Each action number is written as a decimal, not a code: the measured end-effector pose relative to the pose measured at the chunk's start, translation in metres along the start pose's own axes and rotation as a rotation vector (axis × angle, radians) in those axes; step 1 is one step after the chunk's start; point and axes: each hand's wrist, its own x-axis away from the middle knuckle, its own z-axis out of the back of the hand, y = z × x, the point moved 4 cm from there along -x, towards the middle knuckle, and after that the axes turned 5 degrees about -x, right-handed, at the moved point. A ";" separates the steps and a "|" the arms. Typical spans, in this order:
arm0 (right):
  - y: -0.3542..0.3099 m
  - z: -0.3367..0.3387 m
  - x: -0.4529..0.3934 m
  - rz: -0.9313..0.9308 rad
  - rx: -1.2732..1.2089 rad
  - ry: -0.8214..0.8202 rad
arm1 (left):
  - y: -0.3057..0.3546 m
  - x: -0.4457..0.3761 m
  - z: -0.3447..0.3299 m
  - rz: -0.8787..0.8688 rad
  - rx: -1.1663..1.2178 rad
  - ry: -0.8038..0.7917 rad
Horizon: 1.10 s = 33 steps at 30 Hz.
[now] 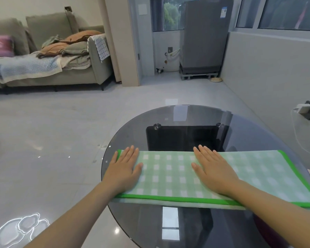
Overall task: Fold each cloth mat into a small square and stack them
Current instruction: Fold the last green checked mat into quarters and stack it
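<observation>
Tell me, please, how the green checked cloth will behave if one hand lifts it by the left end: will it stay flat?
Probably not. The green checked cloth lies folded in thin soft layers, so it would likely droop and unfold. On the smooth glass table it may also slide easily. The left hand and right hand press it flat.

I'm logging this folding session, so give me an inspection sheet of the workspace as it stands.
Surface: round dark glass table, glossy, dark base beneath.
Job's things: green checked cloth mat, folded into a long strip, lying flat across the table; no stack seen.
Clutter: nothing seen on the table.
Grippers: left hand flat on the mat's left end; right hand flat near its middle, fingers straight.
Cables: white charger in a wall socket, cord hanging down.
Surroundings: grey sofa heaped with bedding, washing machine, tiled floor.
</observation>
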 end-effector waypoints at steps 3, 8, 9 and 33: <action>-0.002 0.001 -0.002 -0.003 -0.017 -0.007 | 0.002 -0.002 0.006 0.001 0.050 0.005; -0.030 0.012 -0.005 0.144 -0.075 0.074 | -0.006 -0.009 0.021 0.016 0.041 0.111; -0.038 0.013 -0.005 0.184 -0.110 0.084 | -0.008 -0.011 0.024 0.020 0.031 0.103; -0.077 0.005 0.000 0.203 -0.069 -0.195 | -0.036 -0.011 0.072 0.329 1.161 0.159</action>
